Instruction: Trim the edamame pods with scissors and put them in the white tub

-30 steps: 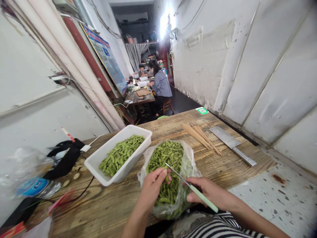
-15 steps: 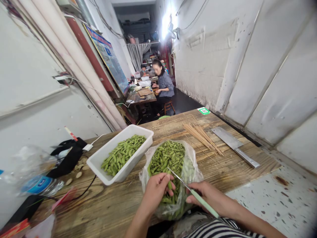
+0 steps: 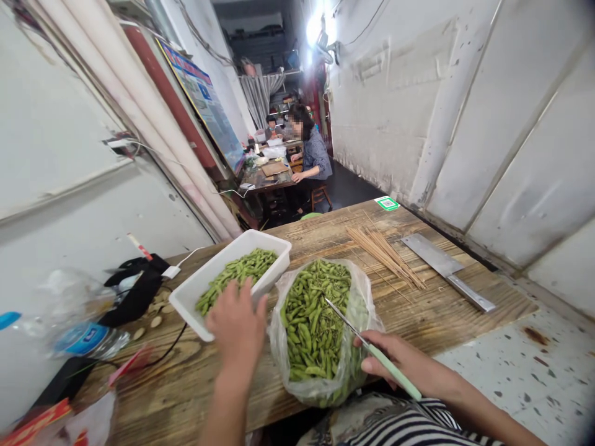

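Observation:
My left hand (image 3: 238,322) reaches over the near side of the white plastic tub (image 3: 274,272), fingers spread and slightly blurred. No pod shows in it, though its palm side is hidden. Green soybean pods (image 3: 253,263) lie inside the tub. In my right hand (image 3: 395,353) are scissors (image 3: 393,370) with a pale green handle, seen nearly edge-on. Their narrow metal tip points up-left over a clear plastic bag (image 3: 365,291), which stands open in front of me, full of more green pods (image 3: 311,322).
Bamboo skewers (image 3: 385,254) and a cleaver (image 3: 432,255) lie on the wooden table (image 3: 186,396) to the right. A plastic bottle (image 3: 88,339), a black cable and red packaging (image 3: 41,424) are at left. Another person (image 3: 313,155) sits at a farther table.
My left hand has moved from above the bag leftward to the tub, and its fingers have opened; the pod it held is out of sight. My right hand still holds the scissors over the bag.

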`<state>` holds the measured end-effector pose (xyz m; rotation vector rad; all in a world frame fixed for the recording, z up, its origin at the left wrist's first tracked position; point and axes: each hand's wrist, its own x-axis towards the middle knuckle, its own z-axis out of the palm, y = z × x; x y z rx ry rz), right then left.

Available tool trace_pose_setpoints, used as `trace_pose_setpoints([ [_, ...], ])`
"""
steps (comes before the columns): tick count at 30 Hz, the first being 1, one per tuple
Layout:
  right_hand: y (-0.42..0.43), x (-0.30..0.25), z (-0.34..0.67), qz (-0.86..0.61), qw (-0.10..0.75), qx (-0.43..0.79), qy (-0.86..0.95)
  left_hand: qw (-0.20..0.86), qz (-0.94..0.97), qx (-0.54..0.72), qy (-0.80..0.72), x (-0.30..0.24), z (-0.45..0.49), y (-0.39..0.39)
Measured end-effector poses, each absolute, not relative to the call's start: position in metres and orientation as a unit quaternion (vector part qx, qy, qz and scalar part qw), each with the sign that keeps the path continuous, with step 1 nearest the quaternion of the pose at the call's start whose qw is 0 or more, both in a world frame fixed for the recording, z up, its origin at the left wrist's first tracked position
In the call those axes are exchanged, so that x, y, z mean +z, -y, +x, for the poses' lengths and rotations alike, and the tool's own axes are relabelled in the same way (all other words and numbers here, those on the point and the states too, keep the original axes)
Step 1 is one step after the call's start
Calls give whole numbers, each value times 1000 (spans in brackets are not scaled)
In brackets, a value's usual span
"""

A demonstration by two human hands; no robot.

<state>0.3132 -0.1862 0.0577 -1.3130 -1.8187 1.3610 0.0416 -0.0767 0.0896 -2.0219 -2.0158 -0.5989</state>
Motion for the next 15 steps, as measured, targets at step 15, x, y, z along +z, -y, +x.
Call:
trace_pose_setpoints([
  [15, 184, 58, 311, -514, 238, 449, 691, -458, -649, -305, 526, 55, 96, 96],
])
